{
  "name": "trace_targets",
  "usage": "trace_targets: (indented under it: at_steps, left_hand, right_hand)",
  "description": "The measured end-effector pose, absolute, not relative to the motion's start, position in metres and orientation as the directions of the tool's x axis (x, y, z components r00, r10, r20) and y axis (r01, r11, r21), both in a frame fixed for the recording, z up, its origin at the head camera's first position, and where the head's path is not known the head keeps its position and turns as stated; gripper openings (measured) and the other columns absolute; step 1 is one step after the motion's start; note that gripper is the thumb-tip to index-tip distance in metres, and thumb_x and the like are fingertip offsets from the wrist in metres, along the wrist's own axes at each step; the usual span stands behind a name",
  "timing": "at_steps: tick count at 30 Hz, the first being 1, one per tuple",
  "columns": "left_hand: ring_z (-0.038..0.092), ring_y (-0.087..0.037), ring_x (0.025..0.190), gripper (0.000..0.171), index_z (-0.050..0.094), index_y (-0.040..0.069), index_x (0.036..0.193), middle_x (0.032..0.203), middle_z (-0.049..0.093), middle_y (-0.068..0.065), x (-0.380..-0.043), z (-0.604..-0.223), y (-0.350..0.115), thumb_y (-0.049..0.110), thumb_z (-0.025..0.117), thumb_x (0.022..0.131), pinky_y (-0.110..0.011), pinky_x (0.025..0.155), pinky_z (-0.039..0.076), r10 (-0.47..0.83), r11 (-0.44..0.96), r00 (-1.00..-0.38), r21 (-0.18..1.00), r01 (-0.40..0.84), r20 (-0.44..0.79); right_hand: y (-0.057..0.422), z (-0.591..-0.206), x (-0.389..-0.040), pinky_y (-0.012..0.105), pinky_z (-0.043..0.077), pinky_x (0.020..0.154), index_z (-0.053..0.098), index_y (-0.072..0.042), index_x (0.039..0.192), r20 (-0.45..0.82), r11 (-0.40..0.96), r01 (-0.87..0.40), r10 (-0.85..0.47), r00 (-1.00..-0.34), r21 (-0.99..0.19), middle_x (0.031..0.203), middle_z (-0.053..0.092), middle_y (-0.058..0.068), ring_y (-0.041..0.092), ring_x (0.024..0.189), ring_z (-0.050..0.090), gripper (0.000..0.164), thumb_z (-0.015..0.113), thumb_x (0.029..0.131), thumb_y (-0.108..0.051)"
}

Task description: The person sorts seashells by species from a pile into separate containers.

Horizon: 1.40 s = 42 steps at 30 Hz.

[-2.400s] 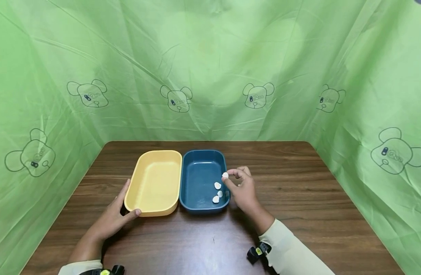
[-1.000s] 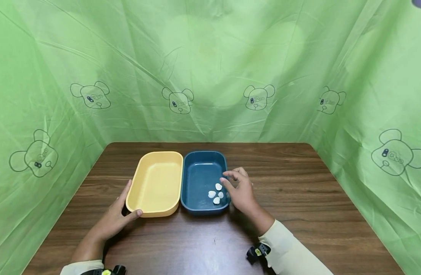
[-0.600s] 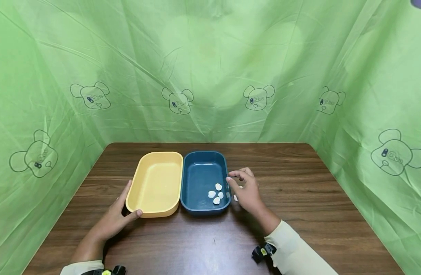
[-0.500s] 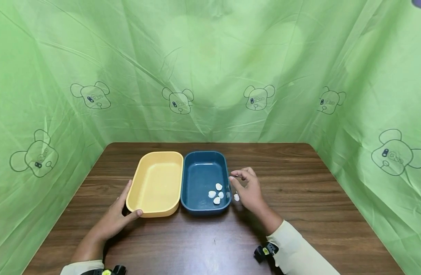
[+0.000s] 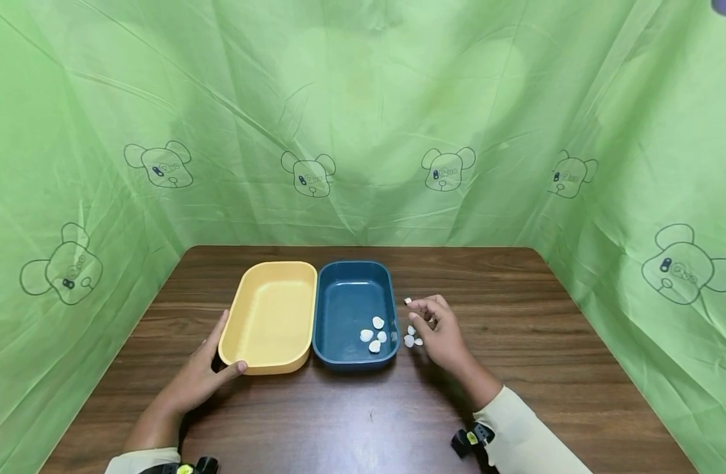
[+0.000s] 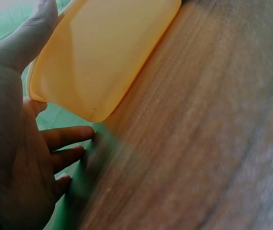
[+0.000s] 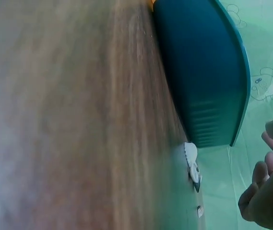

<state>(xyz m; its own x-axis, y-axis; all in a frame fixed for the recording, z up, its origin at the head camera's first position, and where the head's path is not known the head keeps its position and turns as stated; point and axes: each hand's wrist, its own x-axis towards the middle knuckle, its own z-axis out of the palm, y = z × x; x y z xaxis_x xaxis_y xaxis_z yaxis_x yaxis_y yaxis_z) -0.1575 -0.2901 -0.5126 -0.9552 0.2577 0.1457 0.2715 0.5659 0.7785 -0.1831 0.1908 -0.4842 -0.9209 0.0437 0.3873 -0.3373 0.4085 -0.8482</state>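
Note:
My left hand holds the near left corner of a yellow tray, thumb at the front rim and fingers along its left side. In the left wrist view, that hand's fingers extend below the yellow tray. Several white shells lie in a blue tray. Just right of it, my right hand hovers with thumb and index finger apart and nothing seen between them. A small cluster of shells sits beneath it on the table. Another white piece is close to the index fingertip.
The two trays stand side by side on a brown wooden table. A green cloth with bear outlines hangs behind and at both sides. The blue tray's side wall rises close to the right hand.
A shell pinched by my right hand was let go into the blue tray. That hand then moved right, off the tray, uncovering shells on the table. My left hand has stayed put.

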Motion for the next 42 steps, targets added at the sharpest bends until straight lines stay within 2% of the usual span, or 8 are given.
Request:
trace_targets:
  at_steps: [6,10,15,19,24,32,36,42]
  left_hand:
    - [0.025,-0.062,0.156,0.119,-0.001,0.034,0.177,0.176,0.024,-0.037,-0.158,-0.514,-0.29,0.025,0.084,0.094,-0.086,0.116,0.024,0.255,0.577,-0.954,0.768,0.28,0.156]
    - [0.026,-0.062,0.156,0.119,-0.001,0.033,0.178,0.175,0.024,-0.037,-0.158,-0.514,-0.291,0.024,0.084,0.094,-0.086,0.116,0.024,0.258,0.573,-0.952,0.767,0.29,0.167]
    - [0.026,-0.063,0.155,0.119,-0.001,0.034,0.177,0.175,0.025,-0.037,-0.157,-0.514,-0.29,0.024,0.084,0.094,-0.086,0.115,0.024,0.256,0.574,-0.952,0.766,0.288,0.166]
    - [0.026,-0.063,0.155,0.119,-0.001,0.035,0.177,0.175,0.025,-0.037,-0.157,-0.514,-0.29,0.024,0.084,0.094,-0.086,0.116,0.024,0.258,0.57,-0.952,0.77,0.288,0.165]
    - [0.026,-0.062,0.156,0.119,0.0,0.035,0.177,0.176,0.024,-0.037,-0.157,-0.514,-0.291,0.023,0.084,0.094,-0.085,0.116,0.023,0.258,0.566,-0.952,0.773,0.287,0.165]
    - [0.024,-0.062,0.156,0.119,-0.002,0.036,0.177,0.176,0.023,-0.036,-0.158,-0.513,-0.29,0.025,0.083,0.094,-0.086,0.116,0.024,0.262,0.575,-0.953,0.769,0.279,0.15]
    - [0.024,-0.062,0.157,0.119,-0.002,0.037,0.177,0.177,0.023,-0.035,-0.158,-0.512,-0.29,0.024,0.083,0.094,-0.086,0.117,0.023,0.259,0.571,-0.954,0.773,0.276,0.149]
    - [0.025,-0.063,0.156,0.119,-0.002,0.036,0.177,0.176,0.022,-0.036,-0.158,-0.513,-0.291,0.023,0.083,0.095,-0.086,0.117,0.022,0.261,0.569,-0.954,0.775,0.275,0.147]
  right_hand:
    - [0.197,-0.488,-0.179,0.019,0.039,0.064,0.077,0.007,0.114,0.369,0.391,-0.326,0.038,-0.929,-0.861,0.096,0.056,0.016,0.006,0.072,0.045,0.019,0.078,0.095,0.006]
    - [0.2,-0.492,-0.175,0.018,0.037,0.059,0.077,0.006,0.11,0.382,0.371,-0.345,0.029,-0.924,-0.862,0.094,0.053,0.018,0.005,0.066,0.042,0.019,0.081,0.091,0.008]
    - [0.206,-0.496,-0.174,0.017,0.045,0.063,0.079,0.005,0.107,0.33,0.392,-0.299,0.011,-0.944,-0.87,0.092,0.061,0.012,0.004,0.08,0.06,0.017,0.082,0.09,0.006]
    - [0.211,-0.5,-0.175,0.016,0.047,0.064,0.079,0.006,0.107,0.276,0.392,-0.251,0.007,-0.961,-0.885,0.091,0.063,0.006,0.006,0.086,0.062,0.018,0.084,0.09,0.004]
    - [0.217,-0.505,-0.177,0.017,0.045,0.062,0.079,0.006,0.106,0.26,0.408,-0.237,0.0,-0.966,-0.882,0.094,0.067,0.015,0.003,0.081,0.057,0.019,0.086,0.089,0.002]
    - [0.223,-0.51,-0.177,0.022,0.046,0.047,0.076,0.009,0.111,0.151,0.359,-0.156,-0.041,-0.988,-0.92,0.11,0.07,0.029,0.006,0.053,0.053,0.024,0.085,0.09,0.002]
    - [0.225,-0.514,-0.18,0.021,0.047,0.05,0.078,0.007,0.108,0.177,0.375,-0.19,-0.07,-0.982,-0.907,0.112,0.073,0.028,0.005,0.057,0.053,0.022,0.087,0.089,0.002]
    - [0.226,-0.52,-0.183,0.02,0.046,0.057,0.081,0.004,0.105,0.251,0.416,-0.286,-0.137,-0.958,-0.864,0.104,0.073,0.022,0.007,0.067,0.053,0.023,0.091,0.084,0.002]
